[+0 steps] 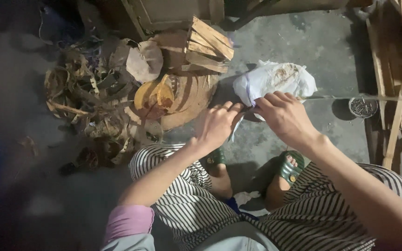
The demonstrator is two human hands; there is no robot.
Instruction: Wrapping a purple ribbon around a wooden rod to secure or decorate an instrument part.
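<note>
Fingers (232, 108) of left hand (217, 125) and right hand (282, 116) both pinch the near edge of a white bag (275, 79) lying on the floor (317, 42), just beyond the sandalled feet. Wood scraps (208, 46) and a round wooden disc (189, 95) sit left of bag; small tin of nails (363, 107) to its right.
</note>
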